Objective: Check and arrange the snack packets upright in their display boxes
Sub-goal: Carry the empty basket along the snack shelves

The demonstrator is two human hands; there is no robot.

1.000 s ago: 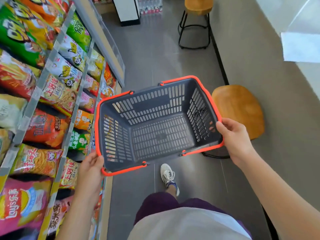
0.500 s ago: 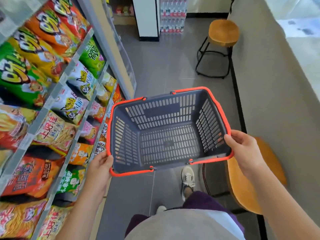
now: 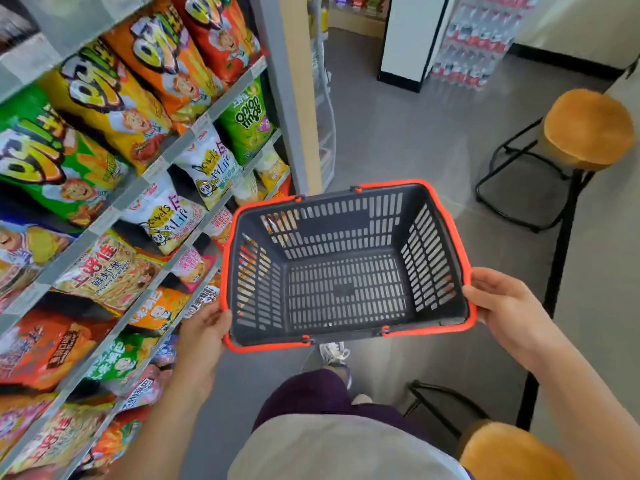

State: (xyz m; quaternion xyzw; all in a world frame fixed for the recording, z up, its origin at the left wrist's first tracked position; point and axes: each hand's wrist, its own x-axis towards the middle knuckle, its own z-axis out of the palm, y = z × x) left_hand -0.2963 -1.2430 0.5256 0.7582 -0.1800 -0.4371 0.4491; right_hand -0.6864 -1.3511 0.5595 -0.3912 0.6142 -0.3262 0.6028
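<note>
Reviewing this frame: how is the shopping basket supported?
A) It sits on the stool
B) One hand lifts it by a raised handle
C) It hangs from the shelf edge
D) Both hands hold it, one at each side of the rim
D: the left hand grips the left side of the basket and the right hand grips the right side, holding it above the floor.

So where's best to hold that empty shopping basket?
Probably grip the shopping basket by its rim at the two short ends, one hand from each side, as the left hand and right hand do: it is wide, and its orange handles lie folded flat.
</note>
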